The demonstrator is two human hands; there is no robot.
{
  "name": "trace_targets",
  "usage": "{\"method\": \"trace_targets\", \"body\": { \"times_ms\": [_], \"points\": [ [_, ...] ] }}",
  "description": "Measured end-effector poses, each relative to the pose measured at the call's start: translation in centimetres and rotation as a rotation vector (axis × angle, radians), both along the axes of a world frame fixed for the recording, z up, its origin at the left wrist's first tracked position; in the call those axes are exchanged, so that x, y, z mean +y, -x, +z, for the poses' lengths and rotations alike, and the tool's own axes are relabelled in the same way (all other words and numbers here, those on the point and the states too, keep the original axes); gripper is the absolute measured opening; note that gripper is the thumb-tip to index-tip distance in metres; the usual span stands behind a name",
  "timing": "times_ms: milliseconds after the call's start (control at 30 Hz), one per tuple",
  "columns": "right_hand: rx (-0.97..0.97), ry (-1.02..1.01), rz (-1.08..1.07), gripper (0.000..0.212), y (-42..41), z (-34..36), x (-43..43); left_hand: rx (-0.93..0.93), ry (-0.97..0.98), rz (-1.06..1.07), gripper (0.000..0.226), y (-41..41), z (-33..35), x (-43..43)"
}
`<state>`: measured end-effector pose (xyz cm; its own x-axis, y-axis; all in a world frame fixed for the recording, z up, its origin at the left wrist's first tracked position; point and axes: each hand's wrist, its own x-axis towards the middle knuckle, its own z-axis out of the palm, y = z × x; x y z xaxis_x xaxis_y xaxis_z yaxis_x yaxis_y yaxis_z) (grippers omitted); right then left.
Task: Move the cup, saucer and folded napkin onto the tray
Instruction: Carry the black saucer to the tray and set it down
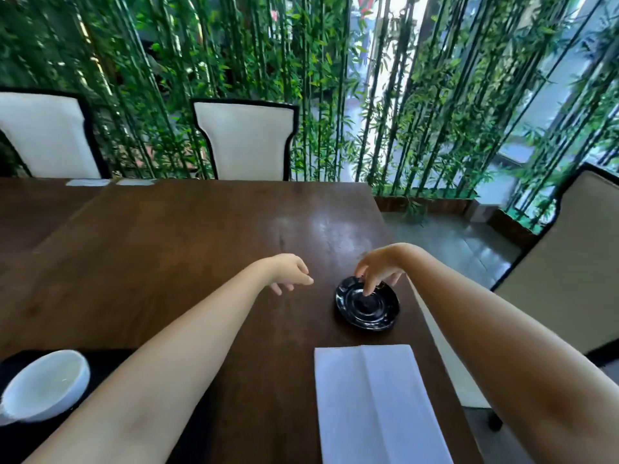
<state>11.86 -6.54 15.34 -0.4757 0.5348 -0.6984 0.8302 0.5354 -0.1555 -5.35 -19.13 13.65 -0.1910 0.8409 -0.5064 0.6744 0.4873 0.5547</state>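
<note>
A glossy black saucer [368, 309] lies flat on the dark wooden table [167, 246] near its right edge. My right hand [378, 267] reaches down onto the saucer's far rim, fingers inside the rim and thumb behind it. My left hand [289, 272] hovers just left of the saucer, loosely curled and holding nothing. A folded white napkin [375, 403] lies on the table in front of the saucer. At the lower left a white cup [47, 385] sits on a black tray [110, 360], partly hidden by my left forearm.
Two white chairs with black frames [246, 139] [47, 132] stand at the table's far side, and a beige chair [569, 262] stands to the right. Two small white cards [88, 182] lie at the far edge. Bamboo plants [418, 112] fill the background.
</note>
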Motion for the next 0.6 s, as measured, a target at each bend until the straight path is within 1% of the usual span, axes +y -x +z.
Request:
{"method": "trace_targets", "body": {
  "times_ms": [167, 400, 600],
  "points": [
    [-0.047, 0.019, -0.027, 0.068, -3.3, -2.7, 3.8, 0.015, 0.068, -0.05, 0.047, -2.8, -2.1, 4.4],
    [-0.043, 0.039, -0.039, 0.071, -6.3, -7.5, 8.3, 0.092, 0.169, -0.072, 0.047, -5.0, -6.2, 9.2],
    [0.062, 0.005, -0.039, 0.054, -7.3, -11.8, 11.0, 0.07, 0.212, -0.022, 0.052, -5.6, -9.2, 11.6]
  ]
}}
